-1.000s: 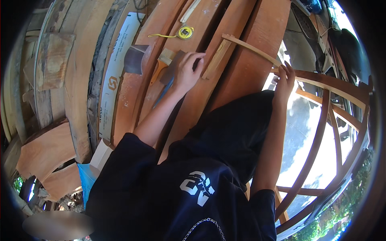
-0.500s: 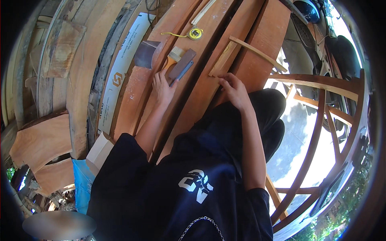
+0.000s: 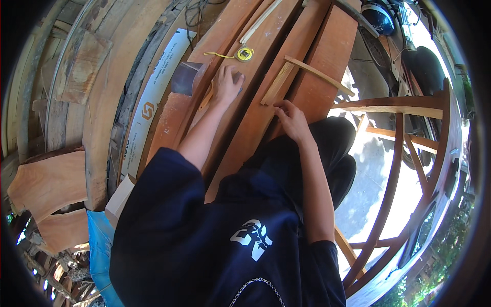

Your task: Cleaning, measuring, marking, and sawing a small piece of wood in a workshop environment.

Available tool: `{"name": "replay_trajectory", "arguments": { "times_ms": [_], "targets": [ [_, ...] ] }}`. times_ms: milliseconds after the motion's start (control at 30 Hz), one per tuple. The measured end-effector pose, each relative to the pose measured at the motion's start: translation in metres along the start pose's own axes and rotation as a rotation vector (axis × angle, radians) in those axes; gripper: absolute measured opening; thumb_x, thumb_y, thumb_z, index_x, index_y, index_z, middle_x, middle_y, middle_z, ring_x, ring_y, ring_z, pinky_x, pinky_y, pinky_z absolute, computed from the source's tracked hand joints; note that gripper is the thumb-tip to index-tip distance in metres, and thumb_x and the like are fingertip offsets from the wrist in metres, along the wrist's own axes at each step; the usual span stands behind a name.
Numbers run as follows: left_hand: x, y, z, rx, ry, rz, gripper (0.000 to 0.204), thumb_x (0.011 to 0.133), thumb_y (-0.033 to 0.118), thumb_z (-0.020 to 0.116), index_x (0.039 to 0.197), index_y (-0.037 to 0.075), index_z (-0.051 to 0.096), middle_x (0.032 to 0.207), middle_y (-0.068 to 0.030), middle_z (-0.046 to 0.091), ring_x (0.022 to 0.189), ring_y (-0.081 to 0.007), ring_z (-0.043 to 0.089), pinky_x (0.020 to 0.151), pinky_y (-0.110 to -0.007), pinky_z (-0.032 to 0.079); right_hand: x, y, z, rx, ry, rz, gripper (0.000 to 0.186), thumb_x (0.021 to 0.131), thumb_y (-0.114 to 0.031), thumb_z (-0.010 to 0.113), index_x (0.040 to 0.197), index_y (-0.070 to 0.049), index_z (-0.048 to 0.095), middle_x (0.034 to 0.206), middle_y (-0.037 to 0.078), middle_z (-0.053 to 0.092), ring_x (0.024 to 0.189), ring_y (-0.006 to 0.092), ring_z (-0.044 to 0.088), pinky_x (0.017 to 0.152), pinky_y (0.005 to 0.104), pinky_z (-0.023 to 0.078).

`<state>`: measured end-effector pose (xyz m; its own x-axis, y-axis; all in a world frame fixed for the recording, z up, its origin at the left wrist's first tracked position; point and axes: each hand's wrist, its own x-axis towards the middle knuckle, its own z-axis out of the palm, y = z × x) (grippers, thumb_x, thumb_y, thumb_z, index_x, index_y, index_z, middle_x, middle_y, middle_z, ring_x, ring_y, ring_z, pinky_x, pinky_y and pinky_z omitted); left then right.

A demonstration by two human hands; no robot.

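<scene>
My left hand (image 3: 226,86) is closed over the brown sanding block (image 3: 241,91); only a bit of it shows past the fingers. Just left of that hand lies a paintbrush, its orange handle (image 3: 206,97) partly hidden. The fingers of my right hand (image 3: 290,120) are drawn together close to the near end of a short wooden strip (image 3: 276,87). I cannot make out whether anything is between them. That strip joins a longer thin strip (image 3: 322,77) at an angle, and both rest across the reddish boards (image 3: 312,102).
A yellow tape measure (image 3: 244,54) and a dark sandpaper sheet (image 3: 186,79) lie beyond my left hand. A pale stick (image 3: 261,21) is farther off. On the left is a white panel strip (image 3: 153,107); on the right, a wooden frame (image 3: 396,179) stands by a motorcycle (image 3: 424,66).
My left hand has moved forward and right, from beside the brush onto the sanding block, covering it. My right hand stays near the strip's end. The view has shifted slightly.
</scene>
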<state>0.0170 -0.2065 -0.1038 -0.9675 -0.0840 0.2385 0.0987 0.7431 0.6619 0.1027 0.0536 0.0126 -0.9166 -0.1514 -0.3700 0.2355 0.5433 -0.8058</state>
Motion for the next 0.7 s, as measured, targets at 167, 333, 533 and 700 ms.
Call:
{"name": "replay_trajectory", "arguments": {
  "times_ms": [167,333,533,700],
  "targets": [
    [0.067,-0.002,0.048,0.303,-0.098,-0.062,0.072,0.085,0.039,0.081,0.139,0.004,0.049,0.135,-0.0196,0.053,0.130,-0.0402,0.050,0.108,-0.053,0.041,0.003,0.003,0.001,-0.037,0.026,-0.041,0.031,0.101,-0.025,0.060,0.120,-0.002,0.068,0.093,0.013,0.074,0.083,0.0215,0.072,0.080,0.0358,0.056],
    [0.099,-0.005,0.082,0.338,-0.154,-0.090,0.073,0.082,0.037,0.084,0.138,0.004,0.050,0.136,-0.0180,0.053,0.132,-0.0383,0.050,0.113,-0.048,0.042,0.009,0.005,-0.001,0.110,-0.043,0.005,0.030,0.098,-0.022,0.061,0.117,0.000,0.068,0.101,0.019,0.074,0.099,0.0323,0.072,0.090,0.0405,0.054],
    [0.117,-0.005,0.075,0.347,-0.192,-0.195,0.077,0.073,0.037,0.090,0.135,0.005,0.056,0.126,-0.0201,0.059,0.122,-0.0381,0.055,0.110,-0.048,0.043,0.018,0.011,-0.004,0.175,-0.081,0.042,0.031,0.098,-0.024,0.059,0.118,-0.001,0.068,0.101,0.019,0.074,0.099,0.0321,0.072,0.090,0.0411,0.054],
    [0.101,0.052,0.036,-0.356,-0.122,-0.253,0.071,0.076,0.031,0.092,0.129,-0.001,0.059,0.129,-0.0168,0.064,0.123,-0.0240,0.060,0.108,-0.038,0.046,0.023,0.004,-0.001,0.208,-0.049,0.113,0.046,0.102,-0.034,0.059,0.136,-0.003,0.059,0.108,0.019,0.073,0.100,0.0300,0.071,0.092,0.0395,0.053]
  ]
}}
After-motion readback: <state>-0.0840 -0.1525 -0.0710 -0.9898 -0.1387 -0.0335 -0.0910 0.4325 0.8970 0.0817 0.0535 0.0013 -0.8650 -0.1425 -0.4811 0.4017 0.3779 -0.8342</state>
